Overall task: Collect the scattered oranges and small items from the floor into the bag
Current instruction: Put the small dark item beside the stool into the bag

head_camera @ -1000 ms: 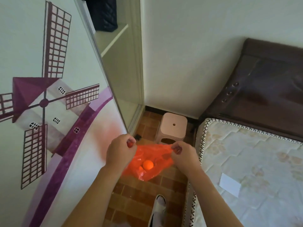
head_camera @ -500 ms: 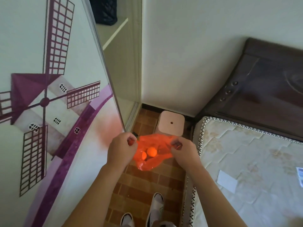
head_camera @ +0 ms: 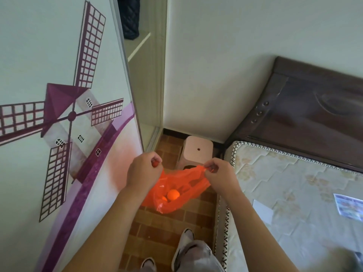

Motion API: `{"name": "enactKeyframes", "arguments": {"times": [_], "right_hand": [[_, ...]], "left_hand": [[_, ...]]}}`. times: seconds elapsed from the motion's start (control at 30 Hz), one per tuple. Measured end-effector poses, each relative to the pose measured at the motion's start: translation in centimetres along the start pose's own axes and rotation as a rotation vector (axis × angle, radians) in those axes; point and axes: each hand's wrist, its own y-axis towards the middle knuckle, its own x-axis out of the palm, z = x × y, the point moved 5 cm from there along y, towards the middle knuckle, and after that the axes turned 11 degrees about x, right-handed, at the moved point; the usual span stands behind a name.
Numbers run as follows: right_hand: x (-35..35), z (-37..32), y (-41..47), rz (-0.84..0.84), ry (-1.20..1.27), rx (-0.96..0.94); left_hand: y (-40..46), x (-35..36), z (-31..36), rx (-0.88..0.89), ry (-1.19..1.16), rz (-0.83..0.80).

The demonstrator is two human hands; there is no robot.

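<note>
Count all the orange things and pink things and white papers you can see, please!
Orange bag: 1
Oranges inside the bag, a large one and a partly hidden one: 2
Pink stool: 1
White paper on the mattress: 1
Printed paper on the mattress: 1
Total: 6

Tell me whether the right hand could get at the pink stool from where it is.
Probably not yet. The stool stands on the floor just beyond the right hand with nothing between them, but that hand pinches one edge of the orange bag and the left hand pinches the other.
</note>
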Motion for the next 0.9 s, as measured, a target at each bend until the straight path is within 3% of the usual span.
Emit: {"name": "enactKeyframes", "arguments": {"times": [0.37, 0.9], "right_hand": [[5.4, 5.0, 6.2, -0.226, -0.023, 0.073], [18.0, 19.2, 21.8, -0.441, -0.174, 0.226]], "left_hand": [[-0.4, 6.5, -5.6, -0.212, 0.084, -0.07], [2.6, 24.2, -19.8, -0.418, 0.126, -0.098]]}}
